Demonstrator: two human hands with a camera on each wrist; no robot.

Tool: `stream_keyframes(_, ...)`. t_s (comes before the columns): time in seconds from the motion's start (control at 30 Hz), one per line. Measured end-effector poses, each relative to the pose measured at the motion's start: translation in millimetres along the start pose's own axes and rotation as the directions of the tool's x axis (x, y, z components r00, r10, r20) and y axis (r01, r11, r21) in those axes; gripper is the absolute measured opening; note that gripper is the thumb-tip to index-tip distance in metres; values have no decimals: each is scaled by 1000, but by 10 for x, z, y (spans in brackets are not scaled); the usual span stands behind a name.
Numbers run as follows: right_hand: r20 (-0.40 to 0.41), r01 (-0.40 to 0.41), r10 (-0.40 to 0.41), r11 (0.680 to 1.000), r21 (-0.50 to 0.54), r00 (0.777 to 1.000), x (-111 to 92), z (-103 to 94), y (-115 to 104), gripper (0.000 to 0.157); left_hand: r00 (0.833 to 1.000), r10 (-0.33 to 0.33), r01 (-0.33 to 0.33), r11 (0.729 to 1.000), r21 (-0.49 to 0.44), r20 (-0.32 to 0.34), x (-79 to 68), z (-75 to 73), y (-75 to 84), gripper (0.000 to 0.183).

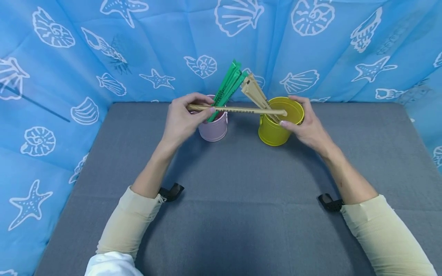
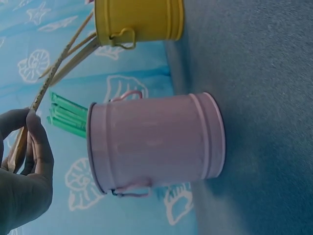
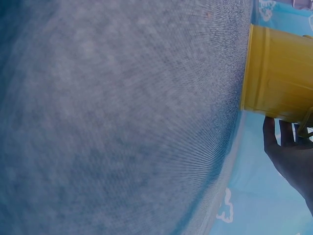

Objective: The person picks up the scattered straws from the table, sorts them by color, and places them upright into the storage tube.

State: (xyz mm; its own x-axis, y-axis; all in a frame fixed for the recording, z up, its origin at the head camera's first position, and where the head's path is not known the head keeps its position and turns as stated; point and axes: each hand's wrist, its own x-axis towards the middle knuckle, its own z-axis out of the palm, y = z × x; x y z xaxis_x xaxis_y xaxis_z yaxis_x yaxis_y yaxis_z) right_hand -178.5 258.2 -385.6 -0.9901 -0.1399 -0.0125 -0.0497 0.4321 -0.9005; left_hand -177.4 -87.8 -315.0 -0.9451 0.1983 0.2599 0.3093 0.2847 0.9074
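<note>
My left hand pinches a long, thin tan wrapped stick with dark print between thumb and fingers. The stick lies nearly level above both buckets, its far end over the mouth of the yellow bucket. My right hand grips that bucket at its right side, thumb in front and fingers behind. More tan wrapped sticks lean out of the yellow bucket to the left. Several green wrapped sticks stand tilted in the pink bucket, below my left hand. The bucket bottoms inside are hidden.
Both buckets stand near the back edge of a table with a grey cloth. Right behind them hangs a blue curtain printed with white shells and starfish. Black straps with small mounts sit at both wrists.
</note>
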Motion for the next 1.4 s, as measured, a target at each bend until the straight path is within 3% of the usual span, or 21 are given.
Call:
stream_keyframes(0.53, 12, 2, -2, 1000, 13, 1000, -11, 20, 15, 78, 999, 6, -9, 998, 66, 40, 184, 209, 81, 9)
stream_keyframes(0.8, 9, 10, -10, 1000, 28, 1000, -29, 6, 19, 76, 997, -18, 13, 998, 57, 76, 163, 333, 406, 13)
stream_keyframes(1.07, 10, 14, -14, 1000, 19, 1000, -20, 9, 12, 77, 998, -26, 29, 998, -51, 63, 242, 440, 428, 15)
stream_keyframes(1.4, -2, 3, -3, 1000, -4, 1000, 2, 5, -5, 79, 998, -15, 27, 976, -214, 58, 327, 581, 383, 17)
